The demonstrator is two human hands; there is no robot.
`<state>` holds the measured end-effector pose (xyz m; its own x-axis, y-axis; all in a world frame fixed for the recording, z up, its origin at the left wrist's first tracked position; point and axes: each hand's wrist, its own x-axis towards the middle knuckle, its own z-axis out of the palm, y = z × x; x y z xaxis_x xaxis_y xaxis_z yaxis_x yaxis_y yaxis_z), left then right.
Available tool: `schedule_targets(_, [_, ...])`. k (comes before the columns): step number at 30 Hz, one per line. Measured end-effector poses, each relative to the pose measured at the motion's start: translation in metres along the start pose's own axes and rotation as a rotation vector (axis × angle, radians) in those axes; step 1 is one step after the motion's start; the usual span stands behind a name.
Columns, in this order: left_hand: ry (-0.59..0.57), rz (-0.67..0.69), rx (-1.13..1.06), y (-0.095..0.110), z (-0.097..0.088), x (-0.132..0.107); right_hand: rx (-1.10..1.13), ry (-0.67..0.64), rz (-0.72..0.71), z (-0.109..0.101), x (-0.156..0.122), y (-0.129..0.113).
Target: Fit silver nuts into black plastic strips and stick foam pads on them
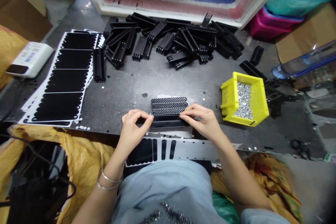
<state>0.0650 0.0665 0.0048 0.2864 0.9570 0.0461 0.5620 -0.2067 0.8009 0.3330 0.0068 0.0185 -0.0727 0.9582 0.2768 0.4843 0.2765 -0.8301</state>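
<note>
Between my two hands lies a black slotted plastic part [169,110] with mesh-like grilles on top and a solid black strip along its near side. My left hand [133,129] pinches its left end, and my right hand [199,120] grips its right end. Just below my hands, a white backing strip with black foam pieces [168,148] lies at the table's front edge. Several more black slotted parts [168,38] lie heaped at the far side of the table. A stack of white sheets with black foam pads [63,77] sits to the left.
A yellow plastic bin of small silver pieces [244,99] stands on the dark metal table [126,91] to the right. A white device [30,59] lies at the left edge. Pink and teal baskets [275,19] sit beyond the far right corner.
</note>
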Motion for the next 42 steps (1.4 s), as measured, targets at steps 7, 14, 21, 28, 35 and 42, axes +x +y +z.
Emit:
schedule_targets(7, [0.17,0.158,0.119,0.006,0.004,-0.014,-0.353,0.072,-0.124,0.0,-0.019,-0.017])
schedule_targets(14, [0.078,0.584,0.012,-0.005,0.044,-0.075,-0.447,-0.056,-0.16,0.045,-0.082,-0.027])
schedule_targets(21, [0.041,0.761,0.051,-0.035,0.065,-0.075,0.366,-0.197,0.08,0.013,-0.087,-0.034])
schedule_targets(28, [0.181,0.736,0.113,-0.003,0.03,-0.058,0.121,0.05,0.11,0.014,-0.018,-0.046])
schedule_targets(35, [0.089,0.043,0.106,0.004,-0.004,0.002,-0.361,-0.127,-0.262,0.046,0.035,-0.023])
schedule_targets(42, [0.023,-0.019,0.017,0.002,0.002,0.01,-0.297,-0.156,-0.246,0.051,0.042,-0.02])
